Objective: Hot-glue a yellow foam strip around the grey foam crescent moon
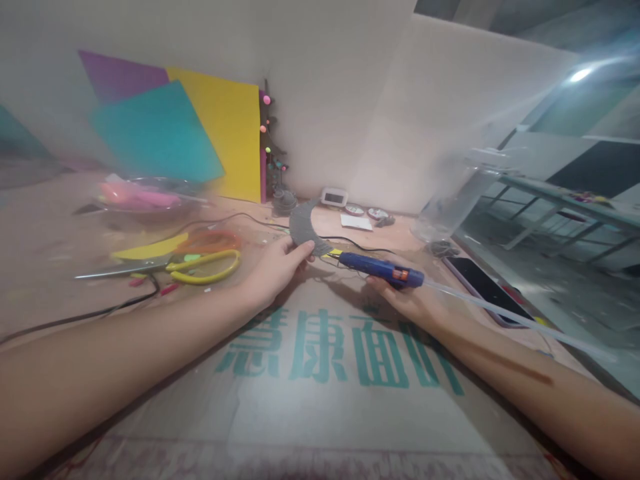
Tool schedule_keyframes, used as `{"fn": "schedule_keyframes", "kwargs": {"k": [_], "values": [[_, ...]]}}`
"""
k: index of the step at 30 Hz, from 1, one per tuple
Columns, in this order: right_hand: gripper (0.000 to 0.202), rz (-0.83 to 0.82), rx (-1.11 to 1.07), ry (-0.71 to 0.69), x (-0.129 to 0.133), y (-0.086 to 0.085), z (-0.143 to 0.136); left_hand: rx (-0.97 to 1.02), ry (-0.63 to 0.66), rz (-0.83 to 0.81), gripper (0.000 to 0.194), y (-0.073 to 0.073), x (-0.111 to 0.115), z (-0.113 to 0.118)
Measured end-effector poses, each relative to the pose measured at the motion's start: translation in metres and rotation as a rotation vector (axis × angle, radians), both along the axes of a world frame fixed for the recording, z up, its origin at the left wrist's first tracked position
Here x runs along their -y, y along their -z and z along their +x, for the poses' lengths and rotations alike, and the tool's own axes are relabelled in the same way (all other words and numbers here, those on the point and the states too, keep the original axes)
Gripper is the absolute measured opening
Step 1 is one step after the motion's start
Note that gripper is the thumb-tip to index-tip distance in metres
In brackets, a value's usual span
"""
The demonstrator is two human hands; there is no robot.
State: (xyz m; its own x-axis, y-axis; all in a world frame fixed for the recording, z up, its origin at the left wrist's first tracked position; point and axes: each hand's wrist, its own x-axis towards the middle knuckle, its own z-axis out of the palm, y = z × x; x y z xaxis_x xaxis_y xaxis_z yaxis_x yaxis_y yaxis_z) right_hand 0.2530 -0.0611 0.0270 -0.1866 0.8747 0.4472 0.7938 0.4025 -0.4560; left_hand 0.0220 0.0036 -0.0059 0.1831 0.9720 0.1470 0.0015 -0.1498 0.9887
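My left hand (285,267) is closed, pinching the lower end of a grey crescent-shaped piece (301,225) between thumb and fingers. The crescent is held up, its hollow side facing right. My right hand (405,300) is closed around a blue glue gun (373,265), mostly from below and behind. The gun points left, and its yellow-collared tip is at the crescent's lower end; whether they touch I cannot tell. A long translucent glue stick (480,302) runs out of the gun's back over my right forearm.
On the left lie scissors (205,267) with yellow and orange handles, near a clear bowl (170,208) of pink pieces. Coloured sheets (233,133) lean on the wall beside a small decorated tree (274,153). A phone (487,290) and a clear container (453,200) stand right. A black cable (235,217) crosses the table.
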Motion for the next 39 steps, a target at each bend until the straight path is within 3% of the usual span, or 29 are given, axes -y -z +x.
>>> {"fn": "schedule_keyframes", "kwargs": {"k": [23,39], "values": [[0.025,0.005,0.057,0.043,-0.005,0.01,0.001,-0.095,0.011,0.045,0.032,-0.001,0.002,-0.001],[0.033,-0.012,0.016,0.028,-0.003,0.006,-0.003,-0.115,-0.002,0.032,0.033,0.001,0.0,-0.002]]}}
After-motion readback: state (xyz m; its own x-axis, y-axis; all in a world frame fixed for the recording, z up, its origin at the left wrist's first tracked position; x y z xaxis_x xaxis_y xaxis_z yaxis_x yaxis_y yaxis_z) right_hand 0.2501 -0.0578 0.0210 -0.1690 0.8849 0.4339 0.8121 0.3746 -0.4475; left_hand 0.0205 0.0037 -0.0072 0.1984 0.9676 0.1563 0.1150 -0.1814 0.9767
